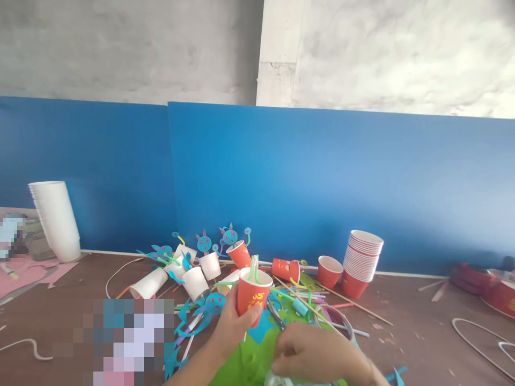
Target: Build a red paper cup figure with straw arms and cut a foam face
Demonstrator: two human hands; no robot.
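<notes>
My left hand (235, 321) is wrapped around a red paper cup (252, 297) with yellow print, held upright in the middle. Pale green straws (255, 268) stand inside the cup. My right hand (308, 348) is lower and to the right, its fingers curled in over green paper (249, 356). Whether it holds anything is hidden. Scissors (276, 312) point away just beyond its knuckles, their handles out of sight. A clear item (277, 379) shows under the right fingers at the bottom edge. Blue paper with cut-outs (259, 327) lies below the cup.
White cups with blue paper animal faces (204, 244) crowd the left middle. A red-and-white cup stack (362, 262) and a single red cup (330, 271) stand right. A tall white cup stack (58, 222) stands far left. Thin sticks (362, 303) and straws litter the brown table (410, 332); blue panels (322, 182) rise behind.
</notes>
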